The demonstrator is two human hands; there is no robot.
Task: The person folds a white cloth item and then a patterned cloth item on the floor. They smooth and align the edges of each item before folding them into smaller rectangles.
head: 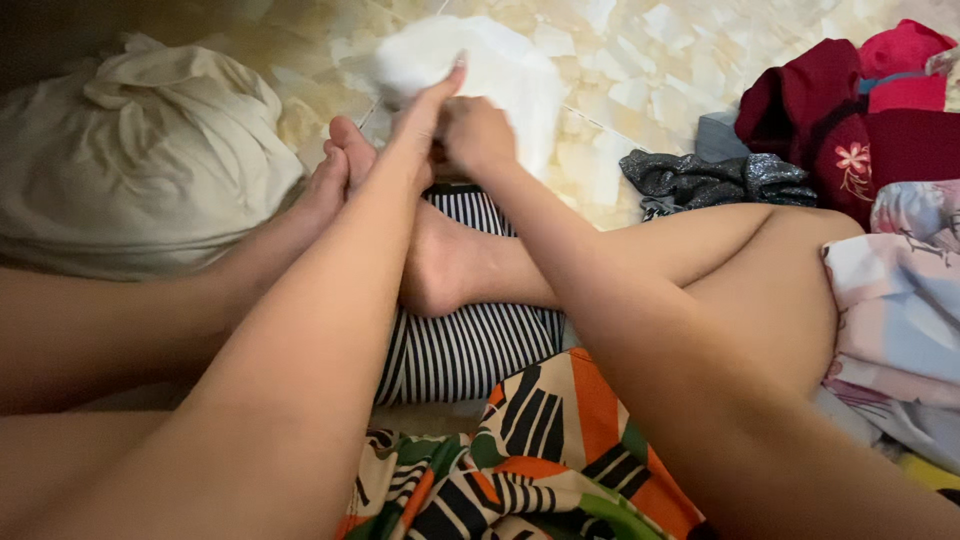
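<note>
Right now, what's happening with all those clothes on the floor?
A person sits on a tiled floor, legs stretched out, with both hands on a white cloth. The left hand lies flat on it with fingers straight; the right hand is closed on its edge. A striped garment lies under the feet. A tied cream bundle sits to one side, and a heap of red, grey and floral clothes to the other.

hands 2 (425, 105) (475, 130) | white cloth 1 (510, 70) | tied sack 1 (140, 160) | clothes pile approx. 5 pcs (850, 130)
</note>
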